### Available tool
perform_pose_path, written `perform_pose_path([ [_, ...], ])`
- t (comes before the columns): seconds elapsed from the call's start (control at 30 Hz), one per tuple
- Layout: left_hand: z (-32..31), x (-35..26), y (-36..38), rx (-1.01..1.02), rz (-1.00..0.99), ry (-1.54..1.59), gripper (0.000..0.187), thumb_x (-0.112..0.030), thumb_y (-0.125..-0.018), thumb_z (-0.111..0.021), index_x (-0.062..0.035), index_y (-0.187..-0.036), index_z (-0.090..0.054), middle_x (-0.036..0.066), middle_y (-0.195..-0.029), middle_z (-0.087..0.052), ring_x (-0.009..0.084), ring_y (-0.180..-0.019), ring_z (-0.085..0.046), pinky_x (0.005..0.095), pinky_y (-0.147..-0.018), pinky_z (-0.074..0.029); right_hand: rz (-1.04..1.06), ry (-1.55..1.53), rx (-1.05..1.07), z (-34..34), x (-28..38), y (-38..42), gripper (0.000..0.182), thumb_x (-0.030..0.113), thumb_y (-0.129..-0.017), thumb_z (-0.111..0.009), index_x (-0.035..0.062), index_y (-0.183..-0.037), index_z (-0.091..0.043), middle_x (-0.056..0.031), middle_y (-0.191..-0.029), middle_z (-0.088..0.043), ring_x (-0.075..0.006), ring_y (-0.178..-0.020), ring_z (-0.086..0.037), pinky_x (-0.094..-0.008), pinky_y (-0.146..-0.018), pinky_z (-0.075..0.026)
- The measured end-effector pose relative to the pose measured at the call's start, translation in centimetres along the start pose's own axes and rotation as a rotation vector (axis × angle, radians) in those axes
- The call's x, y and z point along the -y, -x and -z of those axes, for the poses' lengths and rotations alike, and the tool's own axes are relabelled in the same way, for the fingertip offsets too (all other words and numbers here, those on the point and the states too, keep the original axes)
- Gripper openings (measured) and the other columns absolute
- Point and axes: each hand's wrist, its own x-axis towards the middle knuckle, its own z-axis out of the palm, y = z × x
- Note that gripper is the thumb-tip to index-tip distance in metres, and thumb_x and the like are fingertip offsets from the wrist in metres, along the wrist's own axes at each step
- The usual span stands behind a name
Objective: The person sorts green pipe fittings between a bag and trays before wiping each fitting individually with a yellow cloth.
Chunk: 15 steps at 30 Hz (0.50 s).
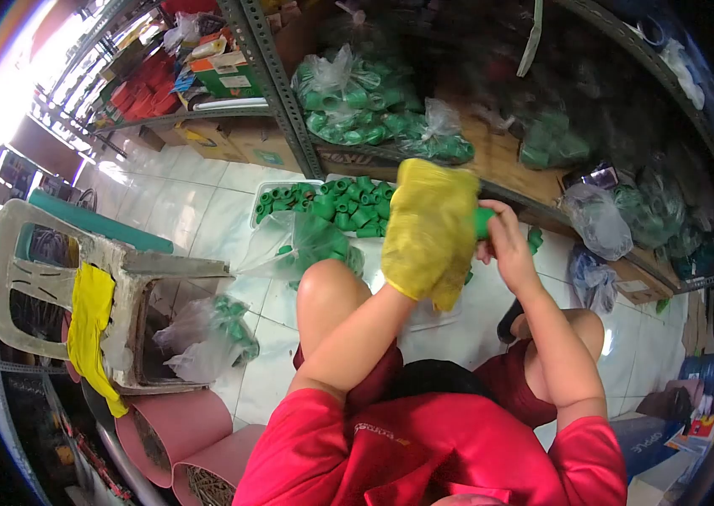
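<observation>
A yellow cloth, blurred by motion, covers my left hand, so its fingers are hidden. Just right of the cloth, my right hand has its fingers closed round a green pipe fitting, which touches or nearly touches the cloth. Beyond my knees, white trays hold many green fittings. A clear plastic bag with more green fittings lies in front of the trays, and another bag rests on the floor at the left.
A worn plastic chair with a yellow cloth piece stands at the left, beside pink containers. Metal shelving with bagged green fittings runs along the back. Clear bags sit on the low shelf at the right.
</observation>
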Motion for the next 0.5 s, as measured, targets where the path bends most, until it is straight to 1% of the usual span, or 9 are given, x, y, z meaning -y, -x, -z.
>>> perform_pose_path([
  [0.1, -0.2, 1.7, 1.2, -0.041, -0.086, -0.406, 0.028, -0.020, -0.089, -0.045, -0.0019, -0.111, -0.047, 0.014, -0.089, -0.059, 0.0236, -0.081, -0.058, 0.0338, -0.068, -0.049, -0.318, -0.388, -0.134, 1.5, 0.1, -0.9, 0.034, 0.038, -0.092, -0.038, 0.0077, -0.103, -0.049, -0.0011, -0.072, -0.049, -0.0081, -0.048, -0.040, -0.0204, -0.044, -0.031],
  [0.2, -2.3, 1.2, 1.6, -0.089, -0.212, -1.008, 0.031, -0.017, -0.086, -0.051, -0.0020, -0.113, -0.045, 0.013, -0.088, -0.058, 0.0209, -0.085, -0.058, 0.0323, -0.071, -0.049, -0.263, -0.227, -0.040, 2.0, 1.0, -0.3, 0.031, 0.038, -0.092, -0.039, 0.0098, -0.098, -0.049, -0.0001, -0.072, -0.047, -0.0070, -0.048, -0.036, -0.0203, -0.043, -0.028],
  [0.23, -2.7, 0.7, 1.4, -0.088, -0.212, -1.008, 0.031, -0.017, -0.086, -0.051, -0.0020, -0.113, -0.045, 0.013, -0.088, -0.058, 0.0209, -0.085, -0.058, 0.0323, -0.071, -0.049, -0.262, -0.227, -0.039, 1.7, 1.2, -0.2, 0.031, 0.038, -0.092, -0.039, 0.0098, -0.098, -0.049, -0.0001, -0.072, -0.047, -0.0070, -0.048, -0.036, -0.0203, -0.043, -0.028],
  [0.3, -3.3, -0.6, 1.2, -0.209, 0.053, -0.348, 0.026, -0.010, -0.082, -0.057, -0.0030, -0.107, -0.051, 0.009, -0.091, -0.058, 0.0183, -0.087, -0.055, 0.0282, -0.076, -0.047, -0.170, -0.108, -0.083, 0.7, 1.4, 0.1, 0.031, 0.039, -0.092, -0.038, 0.0105, -0.099, -0.047, 0.0005, -0.072, -0.044, -0.0061, -0.049, -0.033, -0.0199, -0.044, -0.025],
  [0.33, 1.5, 5.1, 1.3, -0.108, 0.001, -0.263, 0.035, -0.015, -0.085, -0.054, -0.0022, -0.116, -0.042, 0.011, -0.095, -0.056, 0.0197, -0.087, -0.055, 0.0308, -0.076, -0.048, -0.130, -0.027, -0.037, 0.6, 1.4, 0.3, 0.028, 0.037, -0.092, -0.040, 0.0101, -0.100, -0.044, 0.0007, -0.073, -0.042, -0.0065, -0.051, -0.035, -0.0200, -0.046, -0.028],
  [0.37, 1.1, 4.9, 1.4, -0.108, 0.004, -0.262, 0.035, -0.015, -0.085, -0.054, -0.0022, -0.116, -0.042, 0.011, -0.095, -0.056, 0.0197, -0.087, -0.055, 0.0308, -0.076, -0.048, -0.132, -0.029, -0.039, 0.6, 1.0, 0.3, 0.028, 0.037, -0.092, -0.040, 0.0101, -0.100, -0.044, 0.0007, -0.073, -0.042, -0.0065, -0.051, -0.035, -0.0200, -0.046, -0.028],
  [0.43, 0.6, 4.2, 1.7, -0.494, 0.006, 0.007, 0.028, -0.010, -0.081, -0.058, -0.0031, -0.107, -0.050, 0.007, -0.101, -0.054, 0.0162, -0.090, -0.053, 0.0292, -0.075, -0.046, 0.078, 0.146, -0.013, 0.7, -0.1, 0.3, 0.025, 0.033, -0.092, -0.041, 0.0107, -0.104, -0.044, 0.0027, -0.071, -0.039, -0.0063, -0.051, -0.034, -0.0195, -0.046, -0.027],
  [0.47, 0.1, 2.9, 1.8, -0.479, 0.067, -0.076, 0.035, -0.019, -0.080, -0.059, -0.0034, -0.110, -0.049, 0.009, -0.108, -0.052, 0.0214, -0.099, -0.051, 0.0338, -0.083, -0.043, -0.010, 0.269, 0.022, 1.1, 0.4, 0.4, 0.025, 0.027, -0.091, -0.046, 0.0099, -0.109, -0.042, -0.0007, -0.080, -0.044, -0.0102, -0.062, -0.043, -0.0224, -0.055, -0.037],
  [0.5, 0.9, 3.1, 2.0, -0.473, 0.070, -0.073, 0.035, -0.019, -0.080, -0.059, -0.0034, -0.110, -0.049, 0.009, -0.108, -0.052, 0.0214, -0.099, -0.051, 0.0338, -0.083, -0.043, -0.010, 0.271, 0.015, 1.2, 0.7, 0.4, 0.025, 0.027, -0.091, -0.046, 0.0099, -0.109, -0.042, -0.0007, -0.080, -0.044, -0.0102, -0.062, -0.043, -0.0224, -0.055, -0.037],
])
